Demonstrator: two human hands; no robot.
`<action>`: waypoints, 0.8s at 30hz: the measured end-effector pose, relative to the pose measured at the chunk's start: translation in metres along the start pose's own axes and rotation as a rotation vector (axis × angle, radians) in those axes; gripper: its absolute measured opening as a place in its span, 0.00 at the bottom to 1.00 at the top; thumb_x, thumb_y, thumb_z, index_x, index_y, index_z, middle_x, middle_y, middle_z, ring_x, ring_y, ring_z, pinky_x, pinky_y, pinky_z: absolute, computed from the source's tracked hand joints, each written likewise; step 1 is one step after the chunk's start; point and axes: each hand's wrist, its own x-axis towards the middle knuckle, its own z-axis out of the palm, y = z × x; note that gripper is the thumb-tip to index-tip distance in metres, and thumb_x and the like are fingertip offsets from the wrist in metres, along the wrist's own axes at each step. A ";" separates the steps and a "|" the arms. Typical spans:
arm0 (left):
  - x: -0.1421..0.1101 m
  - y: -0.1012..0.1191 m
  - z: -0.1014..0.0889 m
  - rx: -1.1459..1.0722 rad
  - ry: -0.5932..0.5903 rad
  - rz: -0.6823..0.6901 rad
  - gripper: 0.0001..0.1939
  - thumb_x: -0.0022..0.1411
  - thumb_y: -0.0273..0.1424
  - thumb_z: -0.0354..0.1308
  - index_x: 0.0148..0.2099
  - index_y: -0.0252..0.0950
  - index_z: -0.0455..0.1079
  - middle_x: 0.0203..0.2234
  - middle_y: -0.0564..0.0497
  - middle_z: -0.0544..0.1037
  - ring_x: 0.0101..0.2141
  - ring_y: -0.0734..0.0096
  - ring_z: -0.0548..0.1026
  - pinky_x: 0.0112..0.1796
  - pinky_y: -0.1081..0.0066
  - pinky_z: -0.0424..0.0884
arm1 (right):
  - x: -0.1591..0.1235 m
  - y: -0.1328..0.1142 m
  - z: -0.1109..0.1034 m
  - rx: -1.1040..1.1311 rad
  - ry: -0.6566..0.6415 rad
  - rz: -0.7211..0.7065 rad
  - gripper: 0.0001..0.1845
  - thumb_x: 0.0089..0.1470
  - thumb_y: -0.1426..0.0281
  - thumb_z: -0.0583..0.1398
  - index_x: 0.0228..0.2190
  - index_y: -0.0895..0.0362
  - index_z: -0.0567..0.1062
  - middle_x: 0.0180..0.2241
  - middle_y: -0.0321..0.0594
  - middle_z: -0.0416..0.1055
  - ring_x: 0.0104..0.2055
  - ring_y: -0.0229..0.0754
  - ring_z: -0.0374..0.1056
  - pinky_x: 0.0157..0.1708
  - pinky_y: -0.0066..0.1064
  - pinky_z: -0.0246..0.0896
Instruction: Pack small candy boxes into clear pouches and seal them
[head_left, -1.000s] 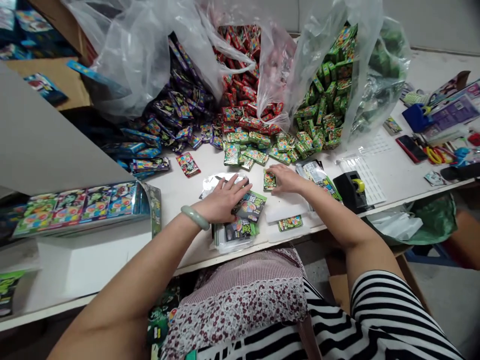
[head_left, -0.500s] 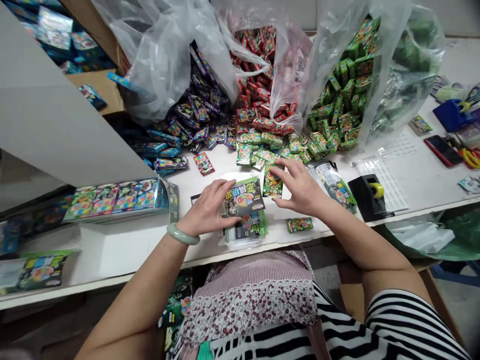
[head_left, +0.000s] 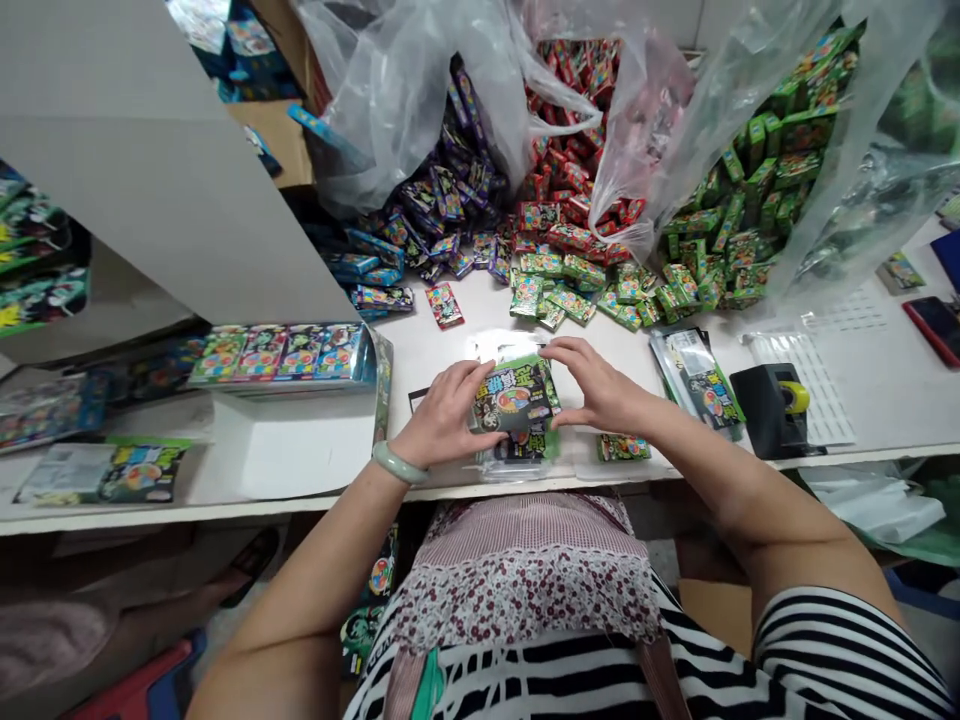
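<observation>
My left hand (head_left: 450, 410), with a pale green bangle at the wrist, grips a flat black-and-green printed candy pouch (head_left: 512, 397) by its left side. Against the pouch's right end, my right hand (head_left: 600, 392) has fingers and thumb curved round a small green candy packet (head_left: 553, 372). Most of that packet is hidden behind the pouch, and I cannot tell whether it is inside. More black-and-green pouches (head_left: 529, 445) lie underneath, near the table edge. One green candy packet (head_left: 622, 447) lies below my right wrist.
Plastic bags spill purple (head_left: 450, 195), red (head_left: 570, 180) and green packets (head_left: 750, 190) along the back. A red packet (head_left: 445, 305) lies alone. Left stands an open display box (head_left: 307, 440); right are a pouch stack (head_left: 697, 380) and a black tape dispenser (head_left: 769, 410). Another person's foot (head_left: 251, 565) shows lower left.
My right hand has brought the green packet from the small pile to the pouch's right end. My left hand still holds the pouch. The view has swung left.
</observation>
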 end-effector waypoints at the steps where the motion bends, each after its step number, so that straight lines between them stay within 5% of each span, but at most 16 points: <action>1: -0.003 0.000 0.001 0.000 0.016 -0.033 0.48 0.54 0.47 0.65 0.69 0.36 0.49 0.54 0.37 0.65 0.54 0.46 0.68 0.54 0.49 0.69 | 0.001 -0.001 0.005 -0.002 0.023 0.015 0.48 0.51 0.48 0.65 0.64 0.53 0.54 0.59 0.54 0.62 0.64 0.58 0.55 0.64 0.56 0.52; 6: -0.018 -0.006 0.001 -0.034 0.053 -0.113 0.48 0.53 0.45 0.67 0.69 0.37 0.50 0.53 0.38 0.66 0.54 0.48 0.68 0.54 0.49 0.69 | 0.007 -0.008 0.012 0.111 -0.046 0.075 0.33 0.64 0.56 0.56 0.65 0.46 0.52 0.57 0.44 0.70 0.69 0.57 0.50 0.66 0.66 0.36; 15: -0.021 -0.008 0.007 -0.027 0.082 -0.081 0.46 0.54 0.46 0.66 0.68 0.38 0.50 0.52 0.39 0.66 0.52 0.49 0.69 0.53 0.49 0.71 | 0.035 -0.009 0.024 0.374 -0.168 0.151 0.32 0.61 0.58 0.58 0.62 0.56 0.63 0.59 0.51 0.69 0.59 0.51 0.66 0.61 0.49 0.56; 18: -0.025 -0.016 0.001 -0.033 0.086 -0.132 0.45 0.55 0.46 0.66 0.68 0.39 0.51 0.52 0.40 0.66 0.52 0.49 0.69 0.53 0.49 0.71 | 0.051 0.024 0.008 0.402 -0.060 0.189 0.26 0.60 0.59 0.59 0.56 0.56 0.71 0.51 0.45 0.76 0.53 0.47 0.71 0.57 0.42 0.62; 21: -0.029 -0.019 -0.007 -0.019 0.100 -0.160 0.43 0.57 0.46 0.64 0.68 0.39 0.50 0.53 0.40 0.66 0.53 0.48 0.69 0.54 0.48 0.71 | 0.077 0.082 -0.024 0.104 0.252 0.420 0.18 0.61 0.67 0.56 0.49 0.58 0.76 0.48 0.46 0.77 0.52 0.48 0.71 0.56 0.44 0.62; 24: -0.029 -0.012 -0.009 -0.030 0.103 -0.167 0.43 0.58 0.45 0.63 0.69 0.40 0.49 0.54 0.40 0.65 0.55 0.48 0.68 0.55 0.47 0.70 | 0.111 0.137 -0.046 -0.223 0.174 0.419 0.22 0.58 0.74 0.57 0.54 0.63 0.72 0.57 0.53 0.70 0.61 0.52 0.63 0.62 0.46 0.54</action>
